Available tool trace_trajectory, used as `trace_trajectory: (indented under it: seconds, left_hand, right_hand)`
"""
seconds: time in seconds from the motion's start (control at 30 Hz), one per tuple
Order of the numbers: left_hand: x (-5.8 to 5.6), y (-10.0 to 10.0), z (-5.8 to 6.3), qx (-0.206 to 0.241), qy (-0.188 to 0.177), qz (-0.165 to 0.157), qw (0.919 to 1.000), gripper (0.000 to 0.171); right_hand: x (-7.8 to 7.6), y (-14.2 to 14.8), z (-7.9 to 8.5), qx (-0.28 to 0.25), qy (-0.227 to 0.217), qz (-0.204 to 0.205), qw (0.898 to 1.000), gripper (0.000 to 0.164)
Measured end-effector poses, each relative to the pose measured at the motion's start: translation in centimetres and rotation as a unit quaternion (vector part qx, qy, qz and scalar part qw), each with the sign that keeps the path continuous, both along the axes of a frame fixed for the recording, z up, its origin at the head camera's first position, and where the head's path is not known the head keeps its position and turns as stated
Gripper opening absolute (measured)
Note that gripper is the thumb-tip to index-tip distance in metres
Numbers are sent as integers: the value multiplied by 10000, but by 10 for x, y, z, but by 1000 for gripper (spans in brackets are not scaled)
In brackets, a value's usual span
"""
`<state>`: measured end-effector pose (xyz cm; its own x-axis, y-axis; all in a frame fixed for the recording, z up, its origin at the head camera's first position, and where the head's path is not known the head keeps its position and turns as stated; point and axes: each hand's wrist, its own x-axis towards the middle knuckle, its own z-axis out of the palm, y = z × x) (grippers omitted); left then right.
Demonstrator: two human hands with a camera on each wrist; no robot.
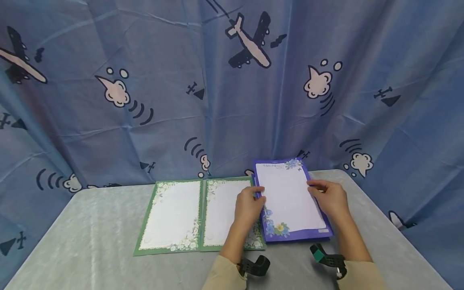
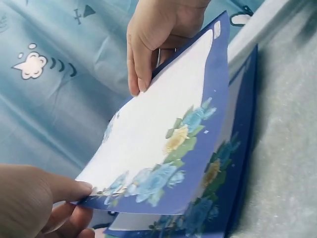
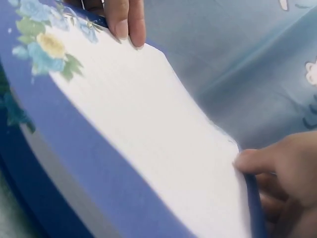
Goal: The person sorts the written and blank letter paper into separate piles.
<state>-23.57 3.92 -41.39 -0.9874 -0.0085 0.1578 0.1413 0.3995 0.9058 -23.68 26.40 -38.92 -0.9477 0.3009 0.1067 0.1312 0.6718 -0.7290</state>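
Note:
My left hand (image 1: 247, 206) pinches the left edge of a blue-purple bordered sheet of letter paper (image 1: 288, 197) between thumb and fingers. Its white middle is framed by blue flowers and one yellow flower at the lower left corner. On the opposite side, my right hand (image 1: 329, 198) grips the right edge, thumb on top and fingers beneath. The left wrist view shows the sheet lifted and tilted over matching blue-bordered paper (image 2: 246, 111) on the table. Most of that lower paper is hidden under the raised sheet.
Two green-bordered floral sheets lie side by side on the left: the outer sheet (image 1: 172, 213) and the inner sheet (image 1: 222, 205), partly covered by my left hand and forearm. A grey-white cloth covers the table (image 1: 98, 237). Behind it hangs a blue curtain (image 1: 163, 80) with airplane prints.

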Motion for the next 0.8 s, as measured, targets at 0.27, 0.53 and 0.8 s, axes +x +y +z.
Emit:
trace_trajectory:
  seconds: [0.27,0.53,0.8]
  left_hand:
    - [1,2,-8,-773,-16,-49,9970,29]
    - [4,5,-11,-1401,-21,-90,9901,32]
    - [7,6,-12,-1562,-101,-207,9875,37]
  right_hand:
    - [-3,4,-16,405,119,301,9987,30]
    - [-5,6,-23,645,-14,662,9957,32]
    - [-6,3,-35,679,56,694,9953,31]
